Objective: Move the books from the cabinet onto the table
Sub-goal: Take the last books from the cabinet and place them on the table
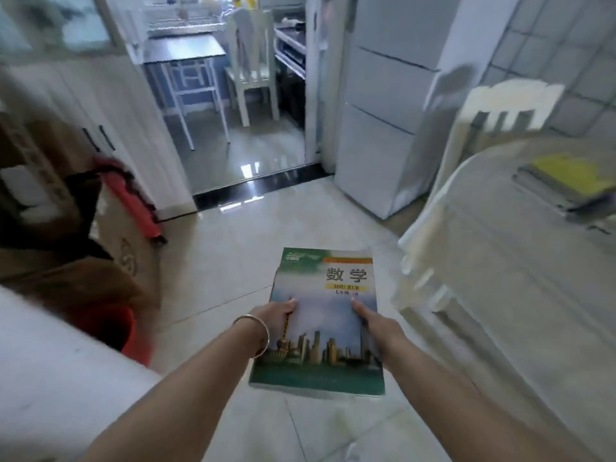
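A book [321, 323] with a green-edged cover, a city skyline and the letters SHU XUE is held flat, cover up, between both hands over the pale tiled floor [233, 261]; the left hand [275, 316] is closed on the book's left edge, thumb laid on the cover and the other fingers hidden beneath; the right hand [378, 331] is closed on the right edge in the same way, thumb pointing up along the cover; the book's top edge reaches well beyond both hands, and its bottom edge lies nearer the body than the wrists; a metal bangle [255, 335] is worn on the left wrist, just left of the book; more pages or a second book may lie under the cover, but this cannot be told; the table [500, 261], blurred, is seen to the right of the book and apart from it; a stack of books [566, 185] with a yellow cover on top lies on the table, far up and right of the held book; a white chair [493, 111] stands behind the table; a white fridge [386, 105] stands beyond the book; cardboard boxes [66, 201] are seen well to its left
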